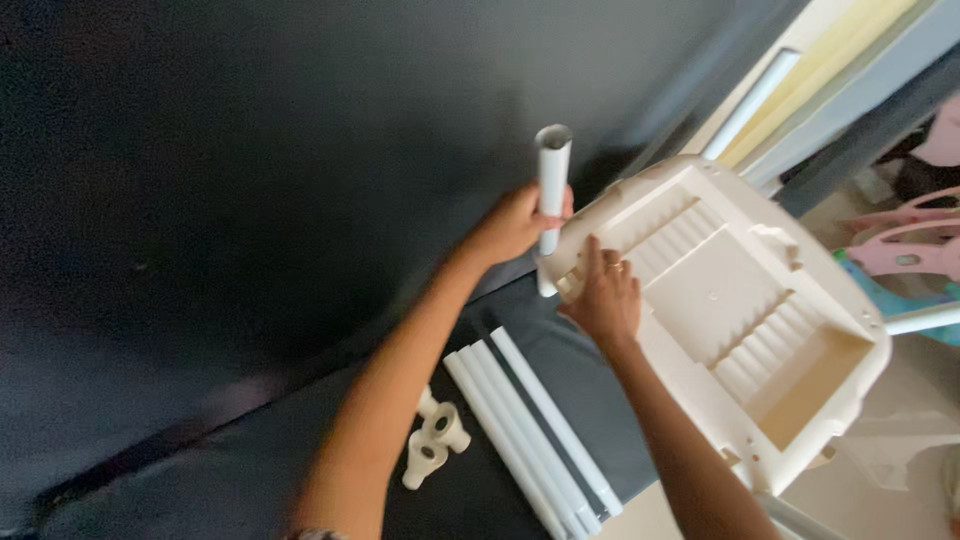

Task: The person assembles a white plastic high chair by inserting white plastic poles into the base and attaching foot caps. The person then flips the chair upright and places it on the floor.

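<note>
White tube (551,190) clamped in left hand (517,225) fingers | right hand (604,297) flat, fingers together, on cream plastic seat base (740,310) (upturned) | spare tubes (530,430) nearby

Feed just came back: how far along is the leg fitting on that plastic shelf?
Done: one tube looks fitted at the shelf's far corner. In hand: left hand holds a tube at a corner, right hand steadies the shelf. Left: loose tubes and connectors on the floor.

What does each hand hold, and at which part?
Left hand grips the white plastic tube at mid-length. Right hand rests on the cream plastic tray's corner.
</note>
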